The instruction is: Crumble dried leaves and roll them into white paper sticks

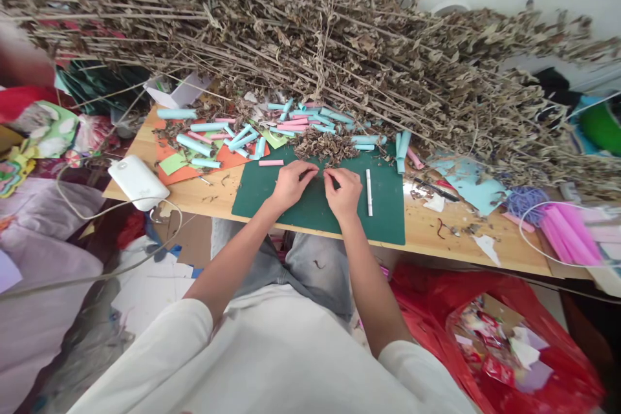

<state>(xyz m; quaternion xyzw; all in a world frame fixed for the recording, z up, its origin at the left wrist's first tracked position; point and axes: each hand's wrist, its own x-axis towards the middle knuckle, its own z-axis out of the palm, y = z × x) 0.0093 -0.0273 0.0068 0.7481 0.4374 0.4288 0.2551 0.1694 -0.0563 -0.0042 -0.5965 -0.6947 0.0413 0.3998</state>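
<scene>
Above the green mat, as the head camera showed me, my two hands faced each other with a narrow gap between them. My left hand had its thumb and forefinger curved together, and my right hand mirrored it. I could not tell whether either pinch had closed on anything, since whatever lay at the fingertips was too small to make out.

The heap of crumbled dry leaves was just beyond the fingertips, spread over the mat's far edge. To the right of my right hand, a slim white stick lay apart on the mat, pointing away from me. A short pink roll lay across near the mat's far left corner.

Farther back on the wooden table, I saw blue rolls scattered among pink ones, some over orange paper. A great bundle of dried stalks stretched across the whole view behind them. At the table's left end was a white device with a cable; toward the right I could make out a black pen, light blue paper and a tangle of purple string. Below the table on the right, an open red bag held wrappers and paper scraps.
</scene>
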